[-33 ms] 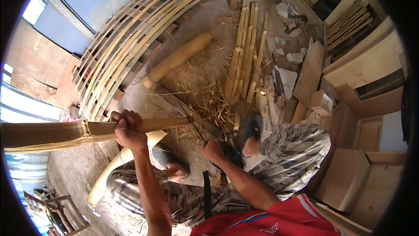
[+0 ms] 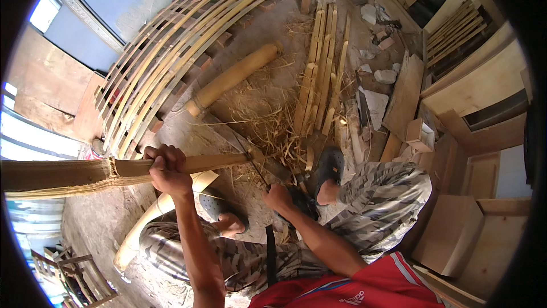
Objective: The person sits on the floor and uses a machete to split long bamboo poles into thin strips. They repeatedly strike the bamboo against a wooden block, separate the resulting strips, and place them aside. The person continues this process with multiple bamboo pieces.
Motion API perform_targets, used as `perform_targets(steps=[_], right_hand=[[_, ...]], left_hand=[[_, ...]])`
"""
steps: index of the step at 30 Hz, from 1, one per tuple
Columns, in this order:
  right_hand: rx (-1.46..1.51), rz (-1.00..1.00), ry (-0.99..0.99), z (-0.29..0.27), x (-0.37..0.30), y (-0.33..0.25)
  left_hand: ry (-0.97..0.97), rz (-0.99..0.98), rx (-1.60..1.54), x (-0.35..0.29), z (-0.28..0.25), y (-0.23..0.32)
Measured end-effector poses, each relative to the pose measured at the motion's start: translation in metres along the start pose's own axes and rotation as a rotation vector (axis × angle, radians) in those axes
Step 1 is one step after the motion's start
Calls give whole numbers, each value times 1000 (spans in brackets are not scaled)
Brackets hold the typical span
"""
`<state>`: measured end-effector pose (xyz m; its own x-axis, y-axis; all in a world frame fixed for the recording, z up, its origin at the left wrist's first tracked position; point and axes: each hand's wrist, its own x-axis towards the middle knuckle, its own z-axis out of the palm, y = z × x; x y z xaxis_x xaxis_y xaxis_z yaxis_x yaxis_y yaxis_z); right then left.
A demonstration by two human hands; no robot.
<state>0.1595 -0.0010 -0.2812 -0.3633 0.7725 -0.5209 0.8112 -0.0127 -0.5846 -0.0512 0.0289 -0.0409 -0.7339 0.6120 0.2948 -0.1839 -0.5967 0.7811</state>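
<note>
My left hand (image 2: 169, 166) is wrapped round a long split bamboo piece (image 2: 57, 177). The piece runs in from the left edge, with a thick node left of my hand and a narrower end to the right. My right hand (image 2: 278, 197) grips a knife; its thin dark blade (image 2: 257, 172) slants up and away to the left. The blade crosses the bamboo's right end, close against it; how deep it sits there I cannot tell. The knife's handle is hidden inside my fist.
Curved bamboo slats (image 2: 188, 51) lie across bricks at the far left. A whole bamboo log (image 2: 233, 79) rests beyond my hands, beside scattered shavings (image 2: 256, 111). Split bamboo strips (image 2: 319, 74) lie far right of centre. Another bamboo pole (image 2: 137, 231) is by my left leg.
</note>
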Motion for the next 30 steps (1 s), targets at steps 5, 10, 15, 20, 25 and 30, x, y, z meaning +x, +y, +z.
perform_targets(steps=[5,10,15,20,25,30], right_hand=[[49,-152,211,4,-11,-11],[56,-7,18,-16,9,-11],[15,-102,71,-1,6,2],[84,-18,-35,-16,6,-7],[-27,-115,91,11,13,15],[82,-107,-28,-23,-3,-21]], left_hand=[[-16,-3,75,4,-6,2],[-9,86,93,1,-5,-1],[-54,59,95,7,-6,-5],[-47,78,136,10,-15,-1],[-22,39,101,11,-3,-7],[2,86,153,14,-10,-5]])
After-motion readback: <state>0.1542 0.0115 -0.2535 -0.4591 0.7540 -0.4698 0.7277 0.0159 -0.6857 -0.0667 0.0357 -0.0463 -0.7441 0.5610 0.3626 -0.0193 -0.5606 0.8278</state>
